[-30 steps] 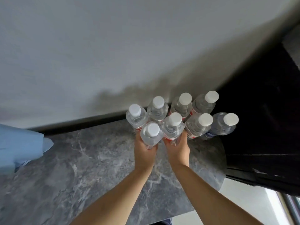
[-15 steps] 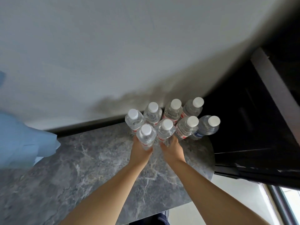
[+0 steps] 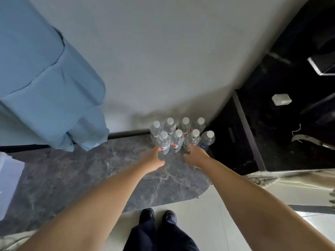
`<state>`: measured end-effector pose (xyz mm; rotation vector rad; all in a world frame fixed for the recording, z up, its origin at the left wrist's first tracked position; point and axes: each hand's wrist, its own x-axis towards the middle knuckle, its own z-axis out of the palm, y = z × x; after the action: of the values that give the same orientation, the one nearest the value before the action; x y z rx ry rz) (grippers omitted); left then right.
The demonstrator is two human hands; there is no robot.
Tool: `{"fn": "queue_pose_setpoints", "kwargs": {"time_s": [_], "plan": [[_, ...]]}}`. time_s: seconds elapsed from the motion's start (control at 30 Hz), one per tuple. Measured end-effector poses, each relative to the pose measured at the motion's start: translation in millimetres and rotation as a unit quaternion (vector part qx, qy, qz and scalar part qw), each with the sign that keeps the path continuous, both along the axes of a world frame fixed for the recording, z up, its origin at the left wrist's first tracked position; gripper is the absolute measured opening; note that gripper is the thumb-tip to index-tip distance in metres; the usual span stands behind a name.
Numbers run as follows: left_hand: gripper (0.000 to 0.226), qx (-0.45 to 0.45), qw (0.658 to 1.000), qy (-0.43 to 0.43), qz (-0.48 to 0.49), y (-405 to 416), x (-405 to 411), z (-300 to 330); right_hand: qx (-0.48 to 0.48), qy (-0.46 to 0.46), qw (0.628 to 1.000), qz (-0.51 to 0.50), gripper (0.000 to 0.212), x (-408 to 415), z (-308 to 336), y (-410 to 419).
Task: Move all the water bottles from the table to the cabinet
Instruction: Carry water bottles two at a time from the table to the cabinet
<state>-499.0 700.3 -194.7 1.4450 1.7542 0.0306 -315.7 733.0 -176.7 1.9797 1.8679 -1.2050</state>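
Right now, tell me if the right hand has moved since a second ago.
Yes: the right hand shifted rightward along the front row, from the second bottle to the third bottle.

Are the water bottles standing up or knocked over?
Standing up. The water bottles sit upright on the table, white caps on top.

Both hands — left hand [image 3: 153, 159], right hand [image 3: 196, 156] — grip upright water bottles [image 3: 178, 135].

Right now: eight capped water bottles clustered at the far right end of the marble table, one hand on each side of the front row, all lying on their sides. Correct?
Not quite. The head view shows the water bottles standing upright, white caps up, not lying down. The rest holds: eight capped bottles at the far right end of the marble table, the left hand and right hand at the front row.
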Motion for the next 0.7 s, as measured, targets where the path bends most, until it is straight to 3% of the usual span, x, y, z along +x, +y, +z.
{"fn": "queue_pose_setpoints", "kwargs": {"time_s": [0.13, 0.27, 0.53, 0.7], "plan": [[0.059, 0.016, 0.999, -0.014, 0.046, -24.0, -15.3, 19.9, 0.023, -0.056, 0.988, 0.142, 0.032, -15.0, 24.2, 1.3], [0.056, 0.009, 0.992, -0.009, 0.124, -67.3, -52.3, 39.0, 0.022, -0.105, 0.949, 0.298, 0.034, -52.8, 48.0, -9.2], [0.050, 0.031, 0.948, 0.008, 0.317, -179.2, -140.0, 69.4, 0.080, -0.122, 0.879, 0.455, 0.036, -173.9, 87.6, -61.5], [0.051, 0.047, 0.921, 0.021, 0.386, -296.4, -190.0, 86.5, 0.100, -0.097, 0.837, 0.529, 0.042, -254.8, 97.5, -151.0]]}}
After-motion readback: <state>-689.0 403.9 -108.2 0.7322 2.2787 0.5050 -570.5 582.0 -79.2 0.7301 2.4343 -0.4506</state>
